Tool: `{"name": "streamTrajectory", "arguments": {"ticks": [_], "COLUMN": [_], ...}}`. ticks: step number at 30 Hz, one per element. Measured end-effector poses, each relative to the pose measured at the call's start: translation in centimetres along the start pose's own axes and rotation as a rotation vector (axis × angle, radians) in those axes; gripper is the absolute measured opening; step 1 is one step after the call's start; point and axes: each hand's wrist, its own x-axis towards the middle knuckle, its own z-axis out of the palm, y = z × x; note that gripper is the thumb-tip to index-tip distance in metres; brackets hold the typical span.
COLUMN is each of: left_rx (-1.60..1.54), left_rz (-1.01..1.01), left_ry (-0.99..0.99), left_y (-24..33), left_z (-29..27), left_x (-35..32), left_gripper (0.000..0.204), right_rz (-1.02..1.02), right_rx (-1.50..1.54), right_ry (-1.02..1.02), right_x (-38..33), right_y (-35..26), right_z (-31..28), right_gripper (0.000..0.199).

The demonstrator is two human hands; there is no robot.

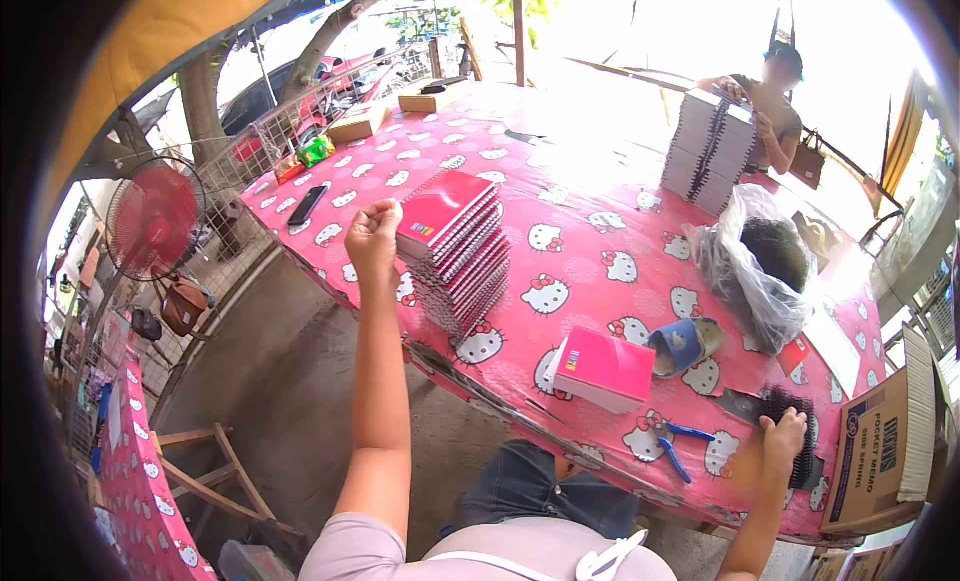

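Note:
My left hand (375,236) is raised, its fingers curled together at the left edge of the top notebook. That red spiral notebook (447,209) tops a tall stack of spiral notebooks (460,286). Whether the fingertips grip a cover or something small is hidden. Over at the right, my right hand (787,436) closes on black spiral binding coils (800,466) lying in a pile near the table edge. Between the hands lie a pink-covered pad of pages (605,368), with no coil visible on it, and blue-handled pliers (682,449).
A pink patterned table (575,256) spreads ahead. Blue and tan rounded items (685,346) sit beside a clear plastic bag (740,276) of dark coils. A cardboard box (885,441) stands right. Across the table, a person (775,106) handles tall notebook stacks (708,151). A phone (308,206) lies left.

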Motion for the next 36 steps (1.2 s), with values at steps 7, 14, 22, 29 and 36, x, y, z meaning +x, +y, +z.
{"name": "streamTrajectory", "arguments": {"ticks": [7, 14, 22, 29, 36], "left_rx": [0.507, 1.134, 0.694, 0.575, 0.679], "left_rz": [0.609, 0.292, 0.082, 0.377, 0.5], "left_ry": [-0.15, -1.464, -1.277, -1.135, -0.874], "left_y": [7.9, -4.6, -4.4, 0.1, 0.1], "left_z": [6.5, 15.0, 15.6, 11.9, 11.8], "left_x": [-9.9, -19.8, -19.7, -21.7, -23.9], "left_gripper": [0.031, 0.034, 0.021, 0.013, 0.015], "right_rz": [-0.088, -0.083, -0.174, -0.098, 0.141], "right_rx": [0.226, 0.299, 0.53, 0.403, 1.591], "right_ry": [0.024, 0.008, 0.229, 0.025, -0.161], "right_x": [2.1, 1.8, 0.2, 0.1, 0.0], "right_y": [2.5, -0.5, 2.2, 0.0, 3.0], "right_z": [0.4, 0.2, 2.2, 1.1, 0.4], "right_gripper": [0.015, 0.03, 0.031, 0.021, 0.026]}}
